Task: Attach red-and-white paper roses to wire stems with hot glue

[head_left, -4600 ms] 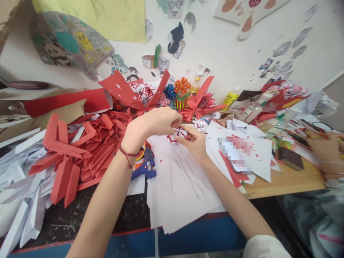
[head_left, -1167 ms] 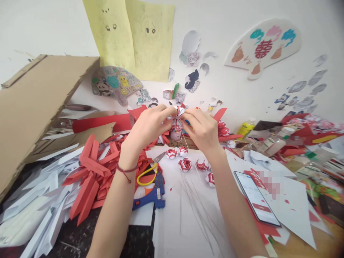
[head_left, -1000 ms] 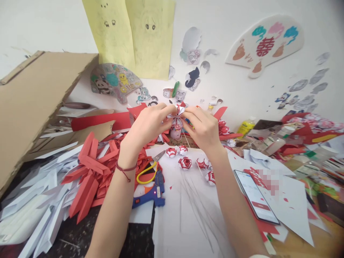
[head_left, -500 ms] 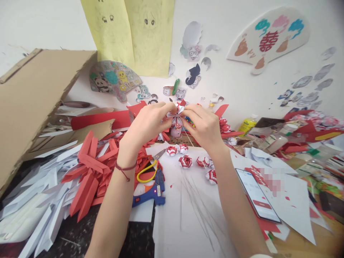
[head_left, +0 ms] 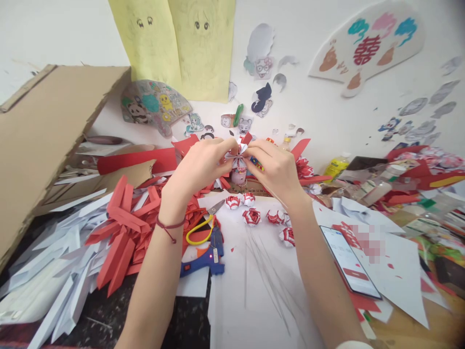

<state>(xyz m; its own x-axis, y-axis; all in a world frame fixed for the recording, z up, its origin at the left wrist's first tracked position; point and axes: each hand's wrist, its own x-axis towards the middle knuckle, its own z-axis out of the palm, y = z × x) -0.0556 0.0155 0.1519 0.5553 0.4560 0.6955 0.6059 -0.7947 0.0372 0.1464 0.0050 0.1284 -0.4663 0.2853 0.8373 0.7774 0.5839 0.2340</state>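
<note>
A red-and-white folded paper flower (head_left: 238, 156) is held up between both hands above the far end of the white sheet. My left hand (head_left: 203, 162) pinches its left side with thumb and fingers. On the opposite side, my right hand (head_left: 278, 167) grips the petals with closed fingertips. A thin wire stem (head_left: 273, 196) slants down from the flower past my right palm. Several small paper roses (head_left: 251, 216) rest on the white sheet (head_left: 232, 300) below. Loose thin wires (head_left: 269, 276) lie nearer to me. My fingers partly cover the held flower.
A blue hot glue gun (head_left: 205, 261) with a lit light and yellow-handled scissors (head_left: 199, 231) lie left of the white sheet. Piles of folded red strips (head_left: 121, 242) and white strips (head_left: 72, 271) spread further left. A phone (head_left: 348, 261) lies right; a cardboard piece (head_left: 61, 121) rises at left.
The wire stem has swung right, closer to my right palm and wrist. The hands keep their grip on the paper flower almost in the same place, and the view has shifted slightly.
</note>
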